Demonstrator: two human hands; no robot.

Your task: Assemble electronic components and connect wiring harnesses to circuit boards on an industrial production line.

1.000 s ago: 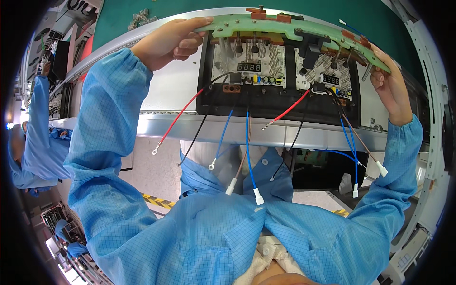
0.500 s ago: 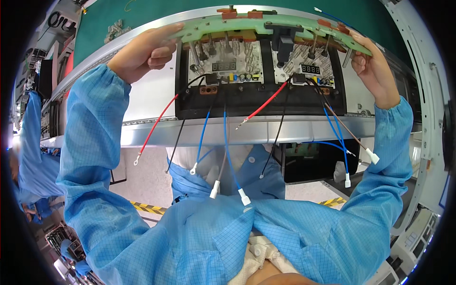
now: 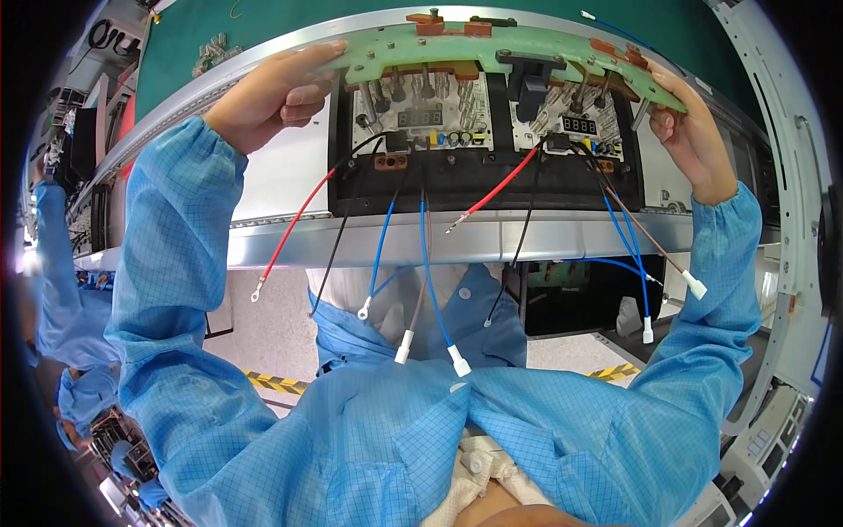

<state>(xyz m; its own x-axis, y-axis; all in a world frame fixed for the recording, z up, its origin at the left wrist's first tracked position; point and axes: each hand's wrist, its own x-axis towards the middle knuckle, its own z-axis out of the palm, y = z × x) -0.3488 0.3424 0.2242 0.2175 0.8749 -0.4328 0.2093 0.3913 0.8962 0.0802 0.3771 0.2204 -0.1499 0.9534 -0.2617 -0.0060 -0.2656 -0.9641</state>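
My left hand (image 3: 272, 101) grips the left end of a long pale-green plate (image 3: 378, 54), fingers curled under it. The right end is held by my right hand (image 3: 694, 136). Metal posts, red-brown blocks and a black latch (image 3: 530, 86) are fixed to this plate. It is raised, tilted, above a black tray fixture (image 3: 369, 195). Two white circuit boards sit in the fixture, one with a dark digit display (image 3: 420, 117), the other with a lit display (image 3: 580, 126). Red wires (image 3: 303, 211), blue wires (image 3: 378, 250), plus black and brown ones, hang over the front edge.
A metal rail (image 3: 369, 241) runs along the front of the bench. Behind the plate lies a green mat (image 3: 325, 19) with a pile of small clear parts (image 3: 211, 54). Another person's blue sleeve (image 3: 66, 255) shows at the far left.
The tray fixture and its hanging wires have shifted slightly right and up in the picture. My hands keep hold of the plate, which has shifted only a little. The person at left has moved.
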